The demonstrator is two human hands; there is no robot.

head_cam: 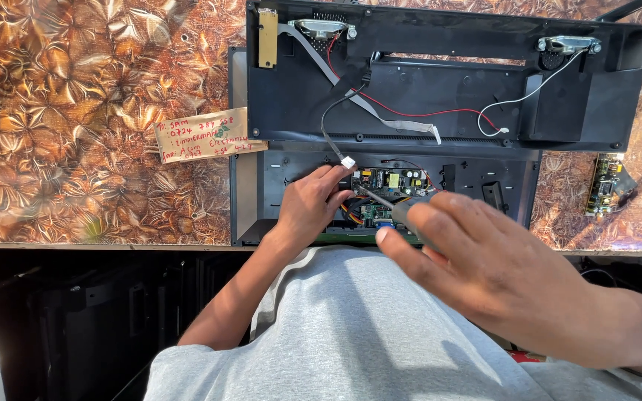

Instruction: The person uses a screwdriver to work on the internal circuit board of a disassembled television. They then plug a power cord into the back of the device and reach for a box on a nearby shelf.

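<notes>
Looks like the screw-removal stage: left hand [310, 208] is resting open-fingered beside the small green circuit board [388, 182] inside the opened black plastic monitor shell [440, 74] on the counter [76, 111], right hand [484, 271] is gripping a grey-handled screwdriver [403, 212], so tip alignment probably matters next.

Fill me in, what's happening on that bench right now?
A person leans over an opened flat-screen chassis on a bronze patterned tabletop. The left hand rests by a green circuit board, fingers near a white connector. The right hand grips a screwdriver, its tip at the board. The detached black back cover lies above with loose wires, a handwritten paper note sits to the left, and another small circuit board on the right.
</notes>
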